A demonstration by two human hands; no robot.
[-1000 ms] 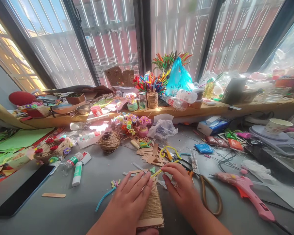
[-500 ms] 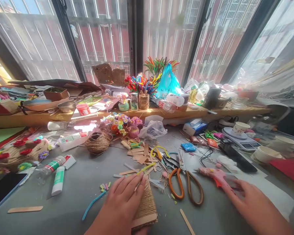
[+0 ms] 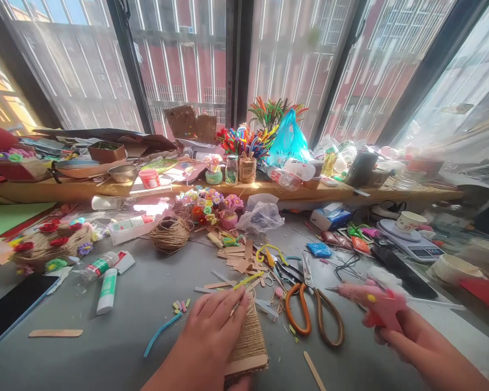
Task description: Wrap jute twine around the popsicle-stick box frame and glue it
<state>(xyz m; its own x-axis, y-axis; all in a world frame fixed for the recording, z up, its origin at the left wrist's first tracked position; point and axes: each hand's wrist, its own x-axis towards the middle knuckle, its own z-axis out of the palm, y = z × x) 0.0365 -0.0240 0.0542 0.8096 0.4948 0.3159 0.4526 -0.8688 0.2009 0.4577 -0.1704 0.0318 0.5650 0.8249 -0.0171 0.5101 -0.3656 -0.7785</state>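
Note:
My left hand (image 3: 209, 331) grips a twine-wrapped block (image 3: 252, 334), its fingers over the top and a fingertip showing at the near edge. A flat wooden craft stick lies across the block's near end. My right hand (image 3: 418, 339) is wrapped round the handle of a pink hot glue gun (image 3: 381, 301), raised with its nozzle pointing left. Between the hands lie large scissors (image 3: 305, 304) with orange-brown handles. One loose craft stick (image 3: 314, 371) is on the table to the right of the block. A blue pipe cleaner (image 3: 158, 334) curves left of my left hand.
A ball of twine (image 3: 170, 234) and a pile of wooden pieces (image 3: 240, 254) lie farther back. A glue stick (image 3: 107, 291) and a phone (image 3: 16, 301) are on the left. On the right stand a kitchen scale (image 3: 415, 244) and paper cups (image 3: 452, 269). A cluttered ledge (image 3: 212, 190) runs below the window.
My right hand has closed round the glue gun's handle and lifted it from the table. My left hand still holds the block. The whole view has shifted slightly.

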